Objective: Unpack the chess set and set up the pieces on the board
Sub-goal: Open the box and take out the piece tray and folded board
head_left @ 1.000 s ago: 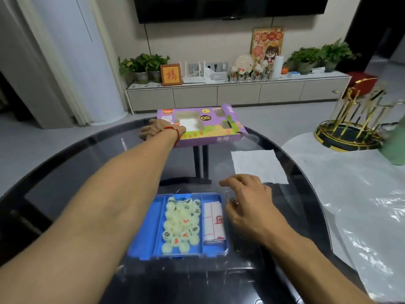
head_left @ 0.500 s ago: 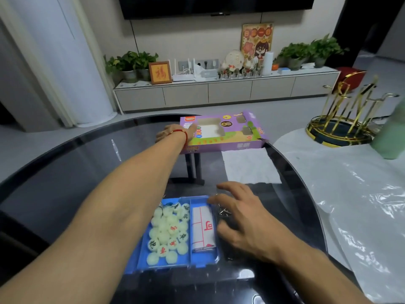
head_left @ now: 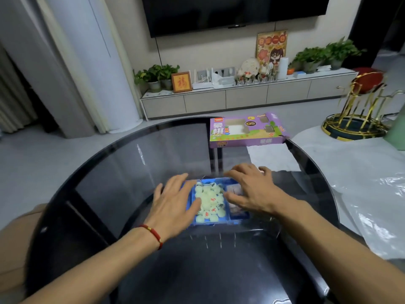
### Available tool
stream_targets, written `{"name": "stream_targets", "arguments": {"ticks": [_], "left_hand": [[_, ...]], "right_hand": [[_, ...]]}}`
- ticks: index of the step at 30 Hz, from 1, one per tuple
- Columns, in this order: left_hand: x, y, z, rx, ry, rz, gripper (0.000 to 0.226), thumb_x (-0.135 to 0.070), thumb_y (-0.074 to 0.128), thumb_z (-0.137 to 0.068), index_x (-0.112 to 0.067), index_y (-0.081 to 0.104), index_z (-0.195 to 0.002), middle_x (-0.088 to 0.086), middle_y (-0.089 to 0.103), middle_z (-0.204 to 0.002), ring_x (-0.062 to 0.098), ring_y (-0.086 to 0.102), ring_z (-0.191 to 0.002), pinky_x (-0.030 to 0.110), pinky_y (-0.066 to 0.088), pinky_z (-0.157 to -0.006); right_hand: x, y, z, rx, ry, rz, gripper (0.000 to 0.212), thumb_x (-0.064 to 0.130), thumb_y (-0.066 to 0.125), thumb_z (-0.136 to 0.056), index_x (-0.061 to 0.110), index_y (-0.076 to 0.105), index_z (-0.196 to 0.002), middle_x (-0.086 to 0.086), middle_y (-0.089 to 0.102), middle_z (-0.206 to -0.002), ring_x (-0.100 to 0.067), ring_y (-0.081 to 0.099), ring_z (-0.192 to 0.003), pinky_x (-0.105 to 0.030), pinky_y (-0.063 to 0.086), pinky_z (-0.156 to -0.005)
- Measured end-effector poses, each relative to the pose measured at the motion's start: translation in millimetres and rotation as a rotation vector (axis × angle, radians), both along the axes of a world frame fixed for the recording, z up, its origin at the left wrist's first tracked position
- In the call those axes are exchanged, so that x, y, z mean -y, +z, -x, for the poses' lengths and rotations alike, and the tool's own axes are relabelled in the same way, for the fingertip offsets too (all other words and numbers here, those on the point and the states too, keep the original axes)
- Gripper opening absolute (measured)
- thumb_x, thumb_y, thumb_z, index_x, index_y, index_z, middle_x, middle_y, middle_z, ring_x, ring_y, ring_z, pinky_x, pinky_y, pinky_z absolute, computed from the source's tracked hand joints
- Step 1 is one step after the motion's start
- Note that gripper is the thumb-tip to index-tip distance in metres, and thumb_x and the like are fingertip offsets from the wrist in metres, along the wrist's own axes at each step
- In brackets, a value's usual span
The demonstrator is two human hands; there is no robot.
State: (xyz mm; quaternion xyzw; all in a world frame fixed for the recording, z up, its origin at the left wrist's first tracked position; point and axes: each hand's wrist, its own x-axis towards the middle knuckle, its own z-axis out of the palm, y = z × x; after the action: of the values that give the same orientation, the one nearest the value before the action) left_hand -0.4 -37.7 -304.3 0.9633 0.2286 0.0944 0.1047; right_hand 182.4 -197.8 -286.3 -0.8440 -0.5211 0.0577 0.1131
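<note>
A blue plastic tray (head_left: 215, 222) lies on the dark glass table (head_left: 135, 172) in front of me. Its left compartment holds several pale round chess pieces (head_left: 209, 201) with red and black characters. The right compartment holds a folded white board sheet (head_left: 235, 212), partly hidden. My left hand (head_left: 175, 199) lies spread over the tray's left side, fingers straight. My right hand (head_left: 252, 189) lies spread over the tray's right side, thumb across the board sheet. The purple chess box (head_left: 245, 130) sits alone at the table's far edge.
A white paper sheet (head_left: 271, 156) lies between the box and my right hand. To the right is a second table under clear plastic film (head_left: 361, 183), with a gold rack (head_left: 359, 115) on it. A TV cabinet stands beyond the table.
My left hand let go of the purple box and came back to the tray's left side. My right hand slid further over the tray's right side. The camera view shifted.
</note>
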Motion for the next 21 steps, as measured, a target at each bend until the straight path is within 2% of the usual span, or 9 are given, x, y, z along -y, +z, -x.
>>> {"name": "stream_targets", "arguments": {"ticks": [2, 4, 6, 8, 10, 13, 17, 21], "left_hand": [[3, -12, 13, -0.045, 0.02, 0.064, 0.06, -0.059, 0.025, -0.097, -0.036, 0.03, -0.153, -0.011, 0.017, -0.163, 0.008, 0.009, -0.151, 0.053, 0.011, -0.121], [5, -15, 18, -0.035, 0.038, 0.112, 0.057, -0.054, 0.028, -0.102, -0.036, 0.023, -0.156, -0.014, 0.009, -0.165, 0.006, 0.002, -0.151, 0.053, 0.004, -0.123], [6, -14, 19, -0.028, 0.046, 0.096, 0.056, -0.05, 0.029, -0.103, -0.036, 0.021, -0.156, -0.013, 0.009, -0.165, 0.006, 0.002, -0.152, 0.053, 0.004, -0.123], [2, -12, 21, -0.033, 0.058, 0.084, 0.055, -0.049, 0.03, -0.103, -0.036, 0.022, -0.156, -0.012, 0.011, -0.165, 0.007, 0.005, -0.152, 0.055, 0.005, -0.122], [-4, -10, 25, -0.046, 0.067, 0.055, 0.055, -0.049, 0.032, -0.102, -0.036, 0.024, -0.155, -0.012, 0.014, -0.164, 0.007, 0.008, -0.151, 0.058, 0.007, -0.121], [-15, -10, 32, -0.042, 0.083, 0.049, 0.054, -0.05, 0.034, -0.101, -0.037, 0.03, -0.153, -0.013, 0.019, -0.162, 0.006, 0.012, -0.15, 0.062, 0.006, -0.12], [-16, -8, 35, -0.017, 0.105, 0.053, 0.051, -0.047, 0.039, -0.1, -0.037, 0.034, -0.15, -0.014, 0.024, -0.16, 0.006, 0.016, -0.148, 0.062, 0.007, -0.119], [-17, -3, 31, -0.036, 0.12, 0.0, 0.052, -0.05, 0.038, -0.095, -0.036, 0.039, -0.145, -0.013, 0.032, -0.152, 0.008, 0.025, -0.142, 0.059, 0.023, -0.114]], "right_hand": [[-9, -1, 8, 0.02, 0.013, 0.035, 0.062, 0.066, 0.045, -0.091, 0.037, 0.041, -0.146, 0.003, 0.036, -0.15, -0.019, 0.028, -0.143, -0.062, 0.018, -0.115], [-14, -2, 11, 0.012, 0.0, 0.045, 0.055, 0.057, 0.048, -0.094, 0.037, 0.042, -0.145, 0.003, 0.035, -0.15, -0.02, 0.027, -0.142, -0.061, 0.021, -0.115], [-12, -1, 5, -0.025, -0.08, -0.03, 0.042, 0.043, 0.051, -0.098, 0.031, 0.048, -0.139, 0.002, 0.042, -0.145, -0.02, 0.036, -0.136, -0.054, 0.029, -0.113], [-2, 0, -9, -0.021, -0.178, -0.13, 0.027, 0.028, 0.056, -0.098, 0.026, 0.057, -0.125, 0.0, 0.052, -0.134, -0.022, 0.046, -0.124, -0.046, 0.041, -0.103], [10, -2, -22, 0.025, -0.226, -0.165, 0.02, 0.019, 0.06, -0.095, 0.026, 0.063, -0.114, -0.001, 0.057, -0.122, -0.024, 0.05, -0.115, -0.041, 0.046, -0.094], [19, -8, -25, 0.011, -0.172, -0.117, 0.024, 0.027, 0.053, -0.1, 0.031, 0.066, -0.12, 0.0, 0.053, -0.12, -0.022, 0.048, -0.116, -0.039, 0.045, -0.095], [8, -8, -17, 0.061, -0.12, 0.032, 0.034, 0.048, 0.04, -0.103, 0.039, 0.061, -0.128, -0.001, 0.045, -0.124, -0.021, 0.041, -0.121, -0.046, 0.04, -0.102], [-7, -5, -16, 0.028, -0.156, 0.076, 0.038, 0.059, 0.044, -0.099, 0.034, 0.061, -0.122, -0.004, 0.042, -0.128, -0.022, 0.037, -0.126, -0.048, 0.04, -0.105]]}}
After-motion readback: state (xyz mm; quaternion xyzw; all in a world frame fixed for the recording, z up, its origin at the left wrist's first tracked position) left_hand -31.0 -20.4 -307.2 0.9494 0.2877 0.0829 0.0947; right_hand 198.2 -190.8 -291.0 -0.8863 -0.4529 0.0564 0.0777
